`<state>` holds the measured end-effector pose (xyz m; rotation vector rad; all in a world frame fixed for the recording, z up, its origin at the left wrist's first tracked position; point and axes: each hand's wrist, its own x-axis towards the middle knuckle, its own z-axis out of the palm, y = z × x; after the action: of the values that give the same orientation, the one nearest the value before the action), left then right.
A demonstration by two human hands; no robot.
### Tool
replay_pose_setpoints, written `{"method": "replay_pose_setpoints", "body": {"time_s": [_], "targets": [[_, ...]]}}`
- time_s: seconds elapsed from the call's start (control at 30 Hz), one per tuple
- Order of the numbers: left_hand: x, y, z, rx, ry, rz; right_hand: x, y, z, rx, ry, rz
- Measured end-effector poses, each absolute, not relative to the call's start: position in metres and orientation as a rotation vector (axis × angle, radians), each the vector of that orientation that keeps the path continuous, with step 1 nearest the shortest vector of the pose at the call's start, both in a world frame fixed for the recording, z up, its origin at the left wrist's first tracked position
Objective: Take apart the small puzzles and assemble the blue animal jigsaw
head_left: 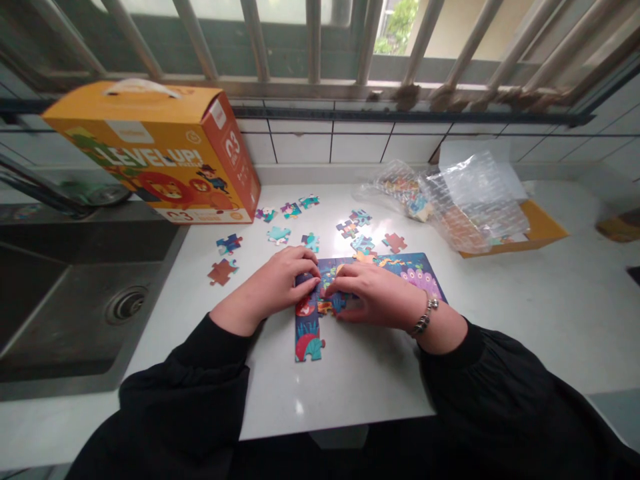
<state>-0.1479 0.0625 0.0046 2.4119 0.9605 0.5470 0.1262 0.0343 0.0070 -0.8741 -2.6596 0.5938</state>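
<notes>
A partly joined jigsaw puzzle (307, 330) with a dark blue sea picture lies on the white counter in front of me. My left hand (287, 283) rests at its left edge, fingers curled down onto the joined pieces. Over the middle of the puzzle, my right hand (373, 293) has thumb and fingers closed around a small puzzle piece (326, 306), pressed against the joined part. My right fingers partly hide that piece. Loose puzzle pieces lie beyond my hands, among them a brown one (222, 271), a blue one (229, 244) and a reddish one (395, 242).
An orange puzzle box (165, 160) stands at the back left, beside a dark sink (90, 313). At the back right, clear plastic wrapping (475, 200) lies over an open orange box part (543, 227). A tiled wall (305, 143) and barred window close off the back.
</notes>
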Motion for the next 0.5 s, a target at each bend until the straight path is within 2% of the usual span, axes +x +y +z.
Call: {"method": "replay_pose_setpoints", "body": {"time_s": [0.5], "targets": [[-0.1463,0.0599,0.0073,2.387,0.973,0.552,0.1292,0.0324,0.0066,-0.702,-2.707,0.697]]}}
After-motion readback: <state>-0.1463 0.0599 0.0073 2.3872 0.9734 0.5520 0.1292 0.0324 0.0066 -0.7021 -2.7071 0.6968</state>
